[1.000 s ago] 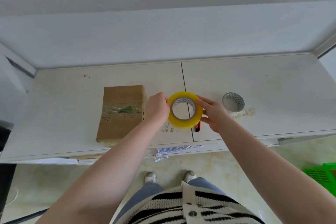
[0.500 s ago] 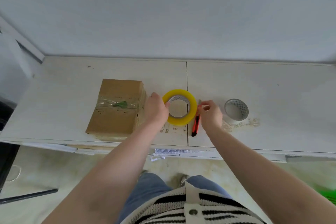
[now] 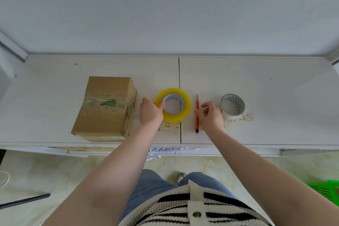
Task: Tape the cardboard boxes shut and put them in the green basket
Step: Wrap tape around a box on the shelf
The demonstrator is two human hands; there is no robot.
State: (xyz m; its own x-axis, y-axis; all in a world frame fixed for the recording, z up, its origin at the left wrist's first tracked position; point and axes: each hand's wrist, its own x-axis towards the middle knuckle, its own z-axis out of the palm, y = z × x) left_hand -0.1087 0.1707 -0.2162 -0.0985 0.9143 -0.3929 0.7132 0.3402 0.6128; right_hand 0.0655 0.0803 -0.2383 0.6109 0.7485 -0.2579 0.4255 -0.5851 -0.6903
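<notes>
No text, label, brand name, number or sign can be read anywhere. The cardboard box (image 3: 105,108) carries a green mark (image 3: 109,102) under its clear tape band, but it forms no legible letters. Small dark specks run along the box's tape edge; they are too small to tell whether they are print. The inner core of the yellow tape roll (image 3: 173,104) and that of the pale roll (image 3: 232,104) show only a crisscross lattice pattern, no wording.

Both forearms outstretched — left hand (image 3: 150,113) curled in a grip, right hand (image 3: 211,116) loosely curled, holding nothing.
</notes>
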